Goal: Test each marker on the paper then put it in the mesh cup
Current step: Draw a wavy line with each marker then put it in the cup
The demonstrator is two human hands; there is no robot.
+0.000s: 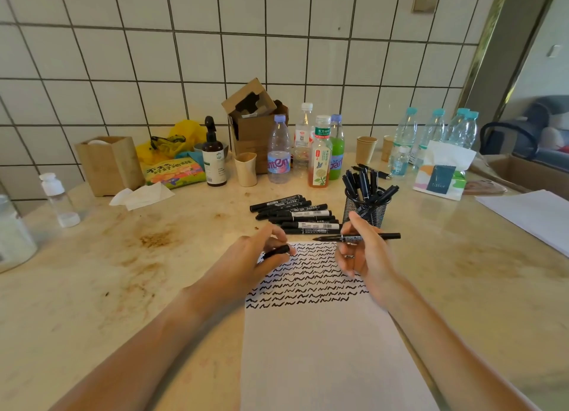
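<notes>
A: Hands over the top of the paper (323, 349). Right hand (365, 253) pinches an uncapped marker (358, 236), tip pointing left. Left hand (261, 256) grips its cap (277, 252).

B: Step?

A: Looks like the test stroke is next: tip down onto blank sheet below the squiggle rows, then recap, then drop in the mesh cup (366, 209) just behind.

B: Materials?

A: Slim black plastic barrels, wire mesh, smooth paper, stained stone worktop (123, 272). Untested pile (295, 215) lies beside the cup.
</notes>
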